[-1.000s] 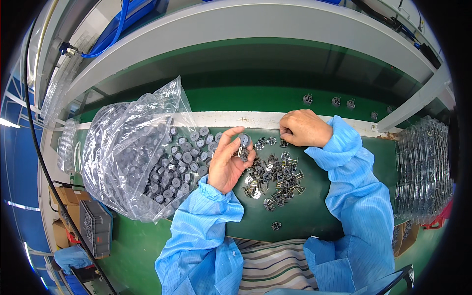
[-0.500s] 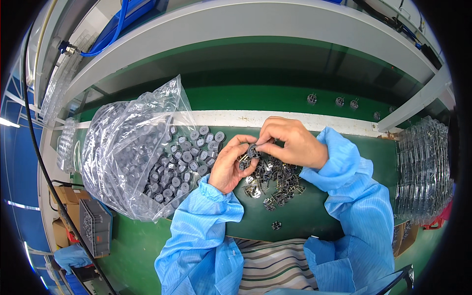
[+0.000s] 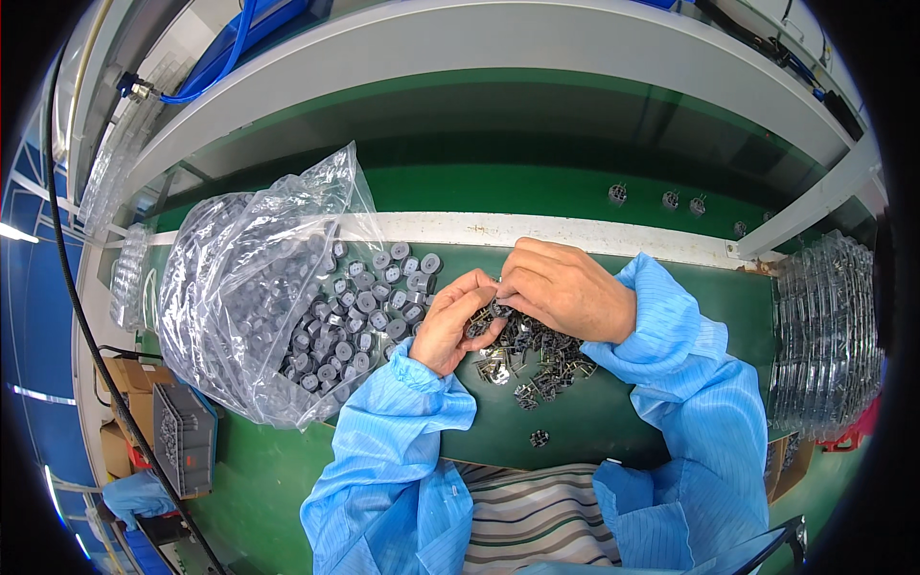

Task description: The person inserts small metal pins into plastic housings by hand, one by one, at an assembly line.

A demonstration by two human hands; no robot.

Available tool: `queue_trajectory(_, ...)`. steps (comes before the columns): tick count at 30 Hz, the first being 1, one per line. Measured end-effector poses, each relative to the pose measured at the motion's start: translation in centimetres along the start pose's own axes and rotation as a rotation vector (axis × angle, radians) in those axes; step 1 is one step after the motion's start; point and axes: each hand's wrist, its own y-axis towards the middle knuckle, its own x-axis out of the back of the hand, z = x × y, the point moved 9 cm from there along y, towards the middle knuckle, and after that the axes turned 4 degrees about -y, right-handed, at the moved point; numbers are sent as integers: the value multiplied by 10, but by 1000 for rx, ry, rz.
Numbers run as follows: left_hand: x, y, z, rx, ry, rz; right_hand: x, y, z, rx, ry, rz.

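Observation:
My left hand [image 3: 454, 324] and my right hand [image 3: 572, 290] meet over the bench, both in blue sleeves. Between their fingertips is a small black part with metal pins [image 3: 499, 310], mostly covered by the fingers. The left fingers curl around it from the left; the right thumb and fingers pinch at its top. Under and beside the hands lies a heap of similar black pinned parts [image 3: 548, 356]. One lone part [image 3: 540, 439] rests nearer to me. To the left, grey round caps [image 3: 347, 331] spill from a clear plastic bag [image 3: 230, 297].
Beyond a white rail [image 3: 537, 228] runs a green conveyor belt [image 3: 460, 182] carrying several small parts [image 3: 670, 199]. Stacked clear plastic trays [image 3: 826, 335] stand at the right. A grey crate [image 3: 187, 441] and cardboard boxes are at the lower left.
My right hand has turned and closed in over the part, hiding more of it. The parts on the belt have shifted slightly to the right.

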Motion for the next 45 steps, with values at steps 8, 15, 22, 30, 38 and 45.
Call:
queue_trajectory(8, -4, -1, -1, 50, -30, 35, -1, 1, 13, 115, -25, 19)
queue_trajectory(15, -2, -3, 5, 125, -18, 56, -4, 1, 1, 14, 166, 18)
queue_trajectory(22, 4, -2, 11, 186, -116, 45, -4, 1, 11, 92, 89, -6)
queue_trajectory(30, 0, -2, 8, 139, -58, 62, -4, 0, 14, 110, 102, -9)
queue_trajectory(38, -9, -2, -6, -59, -31, 86, 5, 0, -6, -31, 66, -111)
queue_trajectory(45, -4, -2, -9, -168, 255, 72, 0, -7, -36, -301, 225, -104)
